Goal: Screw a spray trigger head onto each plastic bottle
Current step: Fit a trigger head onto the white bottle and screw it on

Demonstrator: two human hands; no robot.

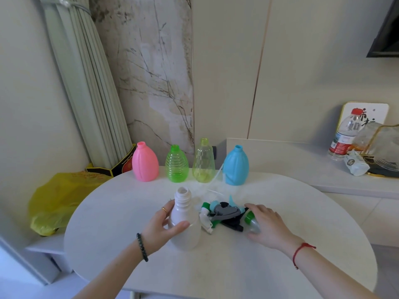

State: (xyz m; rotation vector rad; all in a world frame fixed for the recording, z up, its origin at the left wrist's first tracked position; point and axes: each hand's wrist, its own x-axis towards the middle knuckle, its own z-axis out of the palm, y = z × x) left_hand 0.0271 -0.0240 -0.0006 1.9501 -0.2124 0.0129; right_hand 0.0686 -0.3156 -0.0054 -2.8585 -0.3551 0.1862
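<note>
Left hand grips white bottle upright at table centre, right hand spread, palm down on a green-collared head at bottle's 3 o'clock (grip unclear): seat collar square, then twist.

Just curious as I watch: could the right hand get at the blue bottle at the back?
Probably yes. The right hand rests by the pile of spray heads, and the blue bottle stands beyond it at the table's far edge, with only bare tabletop between.
</note>
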